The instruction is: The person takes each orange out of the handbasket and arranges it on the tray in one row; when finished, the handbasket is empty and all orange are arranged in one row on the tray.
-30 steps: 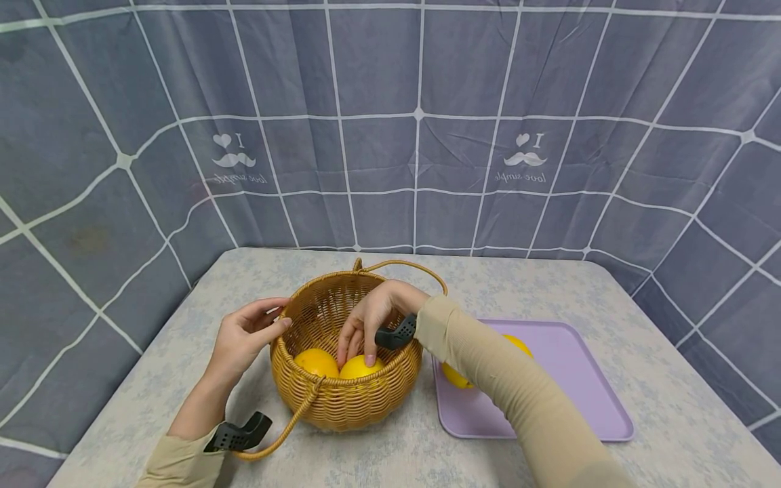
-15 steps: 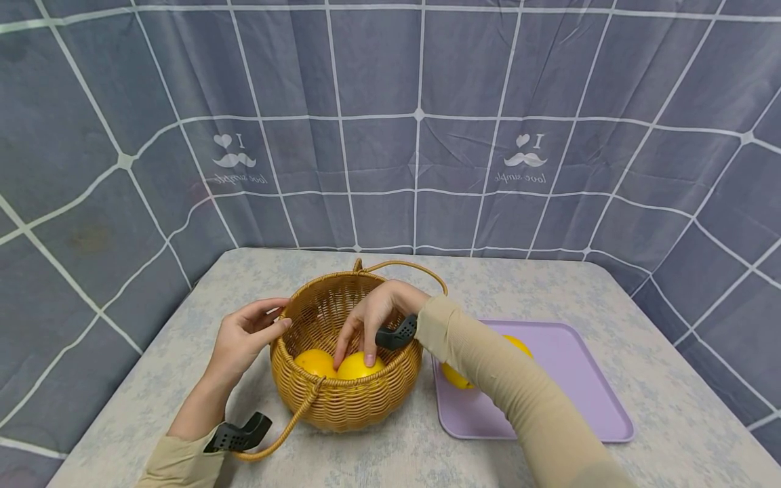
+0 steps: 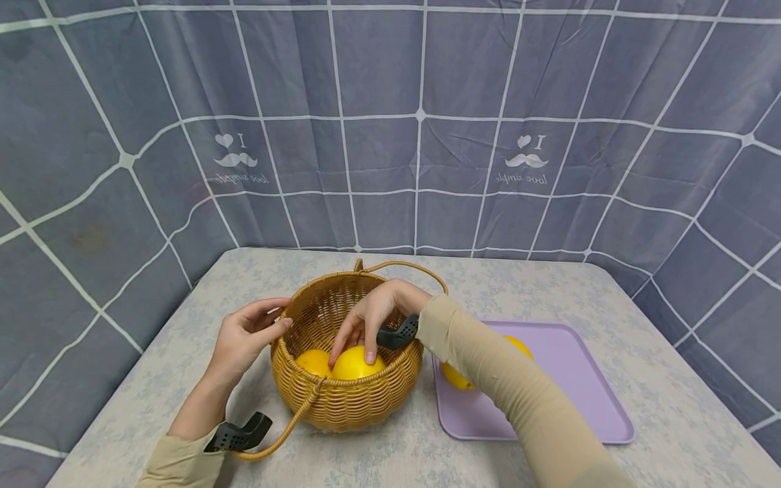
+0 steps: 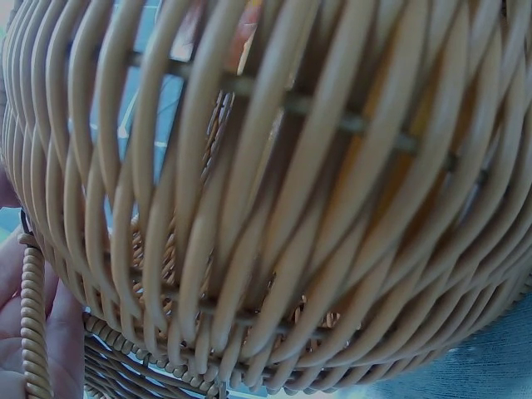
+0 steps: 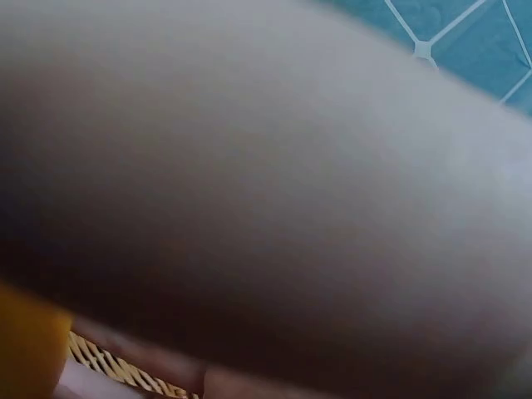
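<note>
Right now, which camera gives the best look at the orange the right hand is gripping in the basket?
The head view: the orange sits clear under the right hand inside the basket. The left wrist view shows only wicker; the right wrist view shows a blurred yellow corner.

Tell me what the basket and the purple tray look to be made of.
Basket: woven rattan or wicker, seemingly, tan and slightly glossy; the left wrist view shows round canes laced together. Tray: probably plastic, smooth matte lilac surface with a moulded raised rim.
</note>
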The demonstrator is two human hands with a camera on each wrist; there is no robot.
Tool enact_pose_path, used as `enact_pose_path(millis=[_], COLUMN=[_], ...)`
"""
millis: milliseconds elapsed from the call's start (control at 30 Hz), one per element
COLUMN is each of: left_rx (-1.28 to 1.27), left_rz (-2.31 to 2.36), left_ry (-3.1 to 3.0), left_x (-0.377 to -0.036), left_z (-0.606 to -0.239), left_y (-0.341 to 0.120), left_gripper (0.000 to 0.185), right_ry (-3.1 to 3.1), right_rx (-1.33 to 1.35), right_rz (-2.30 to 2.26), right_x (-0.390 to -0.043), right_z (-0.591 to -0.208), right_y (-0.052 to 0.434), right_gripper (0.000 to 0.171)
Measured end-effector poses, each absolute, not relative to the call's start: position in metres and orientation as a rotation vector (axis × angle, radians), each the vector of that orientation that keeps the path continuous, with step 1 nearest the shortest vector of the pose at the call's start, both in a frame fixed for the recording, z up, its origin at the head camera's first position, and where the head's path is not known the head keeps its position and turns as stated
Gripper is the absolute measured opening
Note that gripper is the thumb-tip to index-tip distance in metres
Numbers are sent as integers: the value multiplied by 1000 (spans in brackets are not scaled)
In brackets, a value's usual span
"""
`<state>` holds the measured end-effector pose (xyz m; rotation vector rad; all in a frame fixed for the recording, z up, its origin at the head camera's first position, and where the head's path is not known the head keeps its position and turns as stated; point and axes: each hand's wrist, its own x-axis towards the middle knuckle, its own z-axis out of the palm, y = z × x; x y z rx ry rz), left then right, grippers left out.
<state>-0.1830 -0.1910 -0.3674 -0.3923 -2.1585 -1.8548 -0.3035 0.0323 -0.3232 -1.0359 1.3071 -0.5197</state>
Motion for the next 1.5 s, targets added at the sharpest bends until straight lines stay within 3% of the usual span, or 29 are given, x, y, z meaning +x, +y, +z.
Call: enact_pose_path(millis=[1500], left_rx=[-394], left_rz=[-1881], left_ry=[-2141], left_x=[-183], left_z=[-367], left_y=[-190], left_gripper=[32], right_ry=[1366], right_rx=[-1169], right_rz=[-544], right_x=[-306], right_z=[-325], right_y=[34], right_gripper=[61])
